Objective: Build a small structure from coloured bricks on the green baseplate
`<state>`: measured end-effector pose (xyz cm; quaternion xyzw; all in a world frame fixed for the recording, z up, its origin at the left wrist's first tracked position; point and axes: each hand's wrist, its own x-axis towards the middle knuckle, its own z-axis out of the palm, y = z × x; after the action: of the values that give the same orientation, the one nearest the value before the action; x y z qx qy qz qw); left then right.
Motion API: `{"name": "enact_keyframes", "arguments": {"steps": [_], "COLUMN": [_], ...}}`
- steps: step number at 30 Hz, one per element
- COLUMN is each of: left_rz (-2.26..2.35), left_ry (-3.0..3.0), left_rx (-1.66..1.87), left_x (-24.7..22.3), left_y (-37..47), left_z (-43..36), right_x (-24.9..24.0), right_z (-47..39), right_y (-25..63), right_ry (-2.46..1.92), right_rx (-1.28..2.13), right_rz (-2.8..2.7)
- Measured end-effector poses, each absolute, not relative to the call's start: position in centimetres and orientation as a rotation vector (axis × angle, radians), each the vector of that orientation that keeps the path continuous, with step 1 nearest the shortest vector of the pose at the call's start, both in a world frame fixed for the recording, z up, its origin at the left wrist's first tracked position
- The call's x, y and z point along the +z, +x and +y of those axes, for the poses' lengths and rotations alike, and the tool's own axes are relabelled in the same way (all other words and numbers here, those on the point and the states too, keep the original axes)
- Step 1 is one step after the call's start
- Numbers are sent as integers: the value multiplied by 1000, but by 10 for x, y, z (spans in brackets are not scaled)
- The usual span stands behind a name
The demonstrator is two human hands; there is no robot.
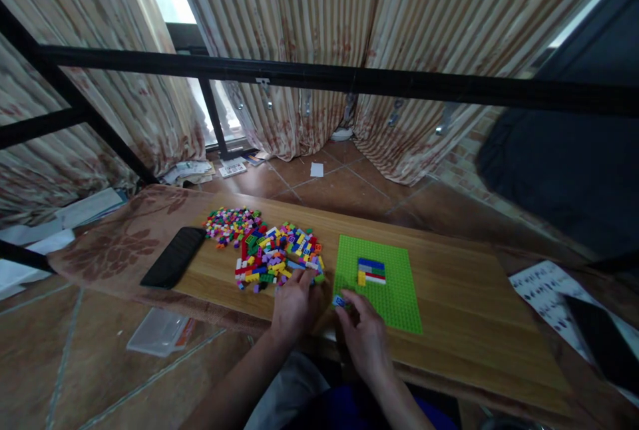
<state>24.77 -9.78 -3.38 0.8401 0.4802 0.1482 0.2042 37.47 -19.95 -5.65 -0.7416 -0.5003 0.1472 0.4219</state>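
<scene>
My right hand point(367, 327) pinches a small light-blue toy brick point(339, 301) between thumb and fingers, just off the near left edge of a green studded baseplate point(394, 313). On that plate lies a small block of joined bricks point(372, 270) in blue, grey, green, red, white and yellow. My left hand point(294, 307) is at the near right side of a pile of mixed bricks point(279, 253). Its fingers are curled together over the bricks, and whatever they grip is hidden.
A second pile of smaller bricks point(232, 223) sits farther left on the wooden board point(459, 283), beside a black phone-like slab point(174, 257). A printed sheet point(544, 297) lies at the far right under another dark object point(599, 337). A black rail point(319, 74) crosses behind.
</scene>
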Motion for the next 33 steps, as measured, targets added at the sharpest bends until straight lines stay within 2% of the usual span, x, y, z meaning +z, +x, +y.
{"name": "enact_keyframes", "arguments": {"steps": [5,19,28,33], "left_rz": [1356,1001,889,894], "left_ry": [2482,2631,2648,2581], "left_rx": [291,433,601,767], "left_x": [-35,-49,-58,-70], "left_y": [263,252,239,232], "left_z": [-91,-110,-120,-127], "right_x": [-51,-52,-56,-58], "right_z": [-209,-230,-225,-232], "right_y": [386,428,469,477], "right_ry": [-1858,-1854,-2181,-2179], "right_rx": [413,531,365,271], "right_rz": [-1137,-790,-1085,-1134]}}
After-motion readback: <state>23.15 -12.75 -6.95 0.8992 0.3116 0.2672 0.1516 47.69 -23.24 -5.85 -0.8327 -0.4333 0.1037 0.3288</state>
